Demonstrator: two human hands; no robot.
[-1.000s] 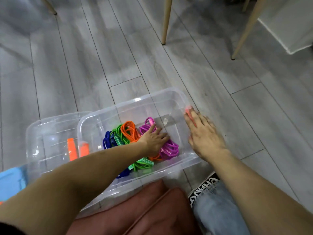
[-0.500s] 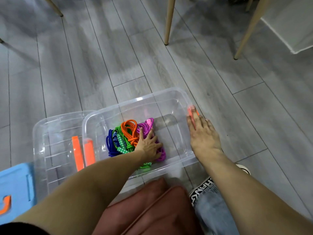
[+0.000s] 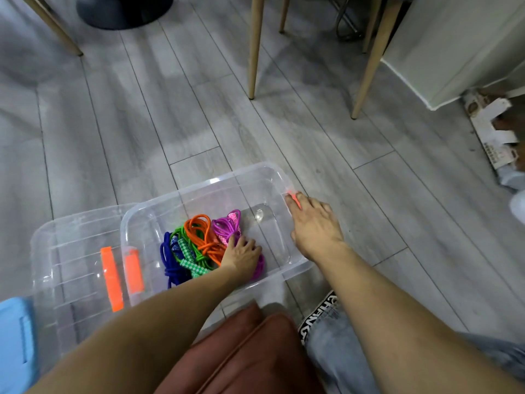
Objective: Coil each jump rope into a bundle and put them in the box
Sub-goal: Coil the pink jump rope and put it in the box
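Note:
A clear plastic box (image 3: 255, 173) sits on the grey floor in front of my knees. Inside it lie coiled jump ropes side by side: a blue rope (image 3: 167, 265), a green rope (image 3: 189, 255) with checkered handles, an orange rope (image 3: 199, 228) and a purple rope (image 3: 225, 224). My left hand (image 3: 241, 253) is inside the box, palm down, pressing on the near part of the purple rope and the edge of the orange one. My right hand (image 3: 314, 223) lies flat on the box's right rim, fingertips at its orange latch (image 3: 292, 196).
The clear lid (image 3: 71, 251) with an orange latch lies left of the box, overlapping it, with a blue object (image 3: 15, 336) at its near corner. Wooden chair legs (image 3: 254, 46) stand farther back. A white cabinet (image 3: 454, 44) and cardboard scraps (image 3: 494, 129) are at right.
My left hand has pushed the rope bundles leftward in the box, leaving bare floor in its right half. The right hand stayed on the rim; the view tilted up.

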